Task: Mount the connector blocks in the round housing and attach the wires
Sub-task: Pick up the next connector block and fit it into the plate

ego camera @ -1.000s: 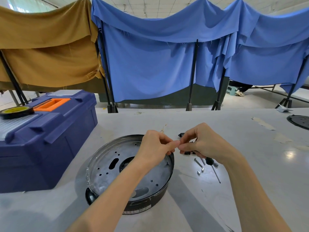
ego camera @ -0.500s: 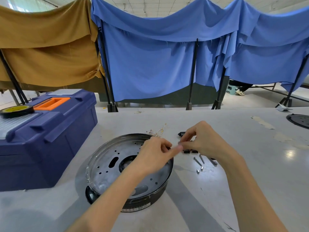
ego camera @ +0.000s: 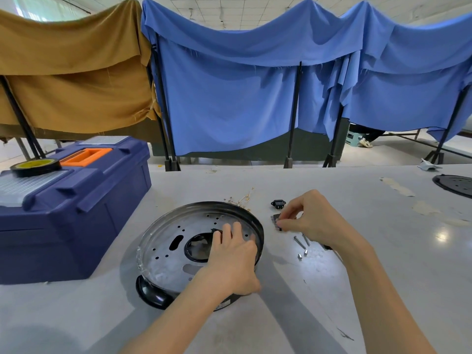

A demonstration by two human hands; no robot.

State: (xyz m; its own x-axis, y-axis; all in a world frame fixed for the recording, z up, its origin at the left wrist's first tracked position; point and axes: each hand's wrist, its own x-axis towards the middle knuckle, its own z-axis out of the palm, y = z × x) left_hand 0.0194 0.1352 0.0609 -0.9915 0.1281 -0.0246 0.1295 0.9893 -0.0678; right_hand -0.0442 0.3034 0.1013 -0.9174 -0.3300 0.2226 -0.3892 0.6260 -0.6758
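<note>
The round metal housing (ego camera: 178, 226) lies in the middle of the table, its perforated plate facing up. My left hand (ego camera: 233, 256) reaches into it and pinches a small black connector block (ego camera: 215, 230) against the plate, beside the central hole. To the right of the housing, my right hand (ego camera: 310, 221) pinches a second black connector block (ego camera: 275, 222) that rests on the table. A thin bundle of wires (ego camera: 242, 199) lies just behind the housing's far rim.
A black socket piece (ego camera: 278, 203) and several metal standoffs (ego camera: 301, 245) lie around my right hand. A blue toolbox (ego camera: 71, 208) with a tape roll (ego camera: 35, 166) on top stands at the left. A black round plate (ego camera: 456, 185) sits at the far right edge.
My hands have parted from their joined pinch above the housing. The left hand went down onto the plate with a small black piece; the right hand moved right and down to the block on the table.
</note>
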